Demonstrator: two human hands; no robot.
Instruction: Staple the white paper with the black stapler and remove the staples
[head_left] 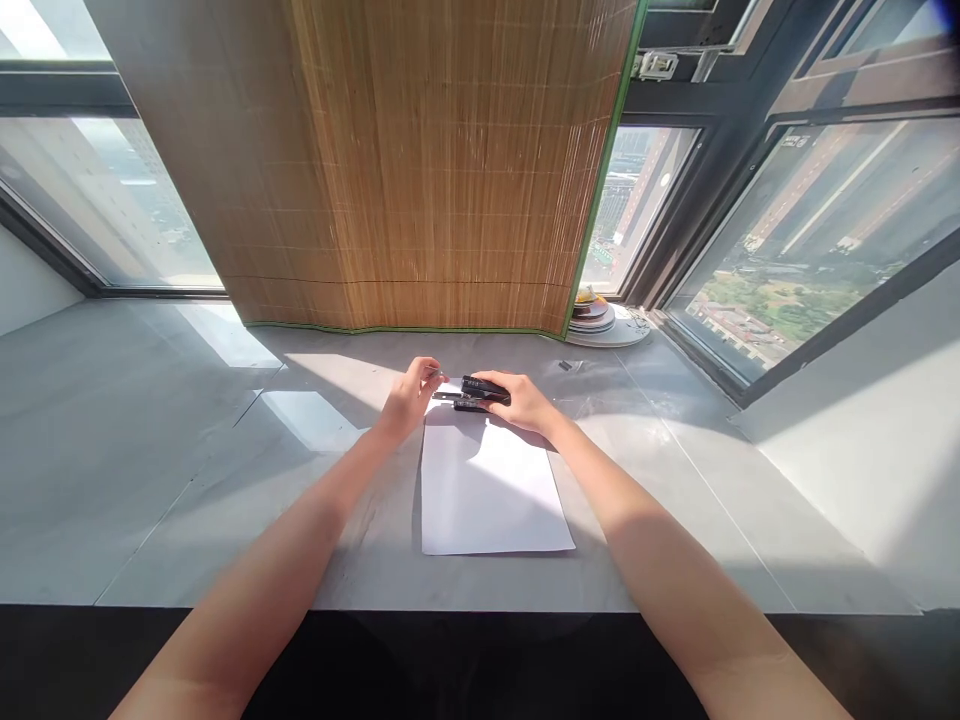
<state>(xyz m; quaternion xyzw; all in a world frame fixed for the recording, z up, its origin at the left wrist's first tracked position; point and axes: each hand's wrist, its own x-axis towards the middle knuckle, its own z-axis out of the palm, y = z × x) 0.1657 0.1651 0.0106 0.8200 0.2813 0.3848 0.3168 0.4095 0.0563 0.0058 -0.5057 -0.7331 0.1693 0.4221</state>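
Note:
A white sheet of paper [487, 480] lies flat on the grey stone sill in front of me. At its far edge sits a black stapler [476, 392], its jaws over the paper's top left part. My right hand [521, 402] is closed around the stapler's body from the right. My left hand [409, 398] rests at the paper's top left corner, fingers curled and pinching the corner beside the stapler's nose.
A bamboo blind [442, 170] hangs down to the sill behind the paper. A stack of plates [600, 320] stands at the back right by the window. A small dark object [568, 365] lies near them. The sill's front edge [450, 608] drops off near me.

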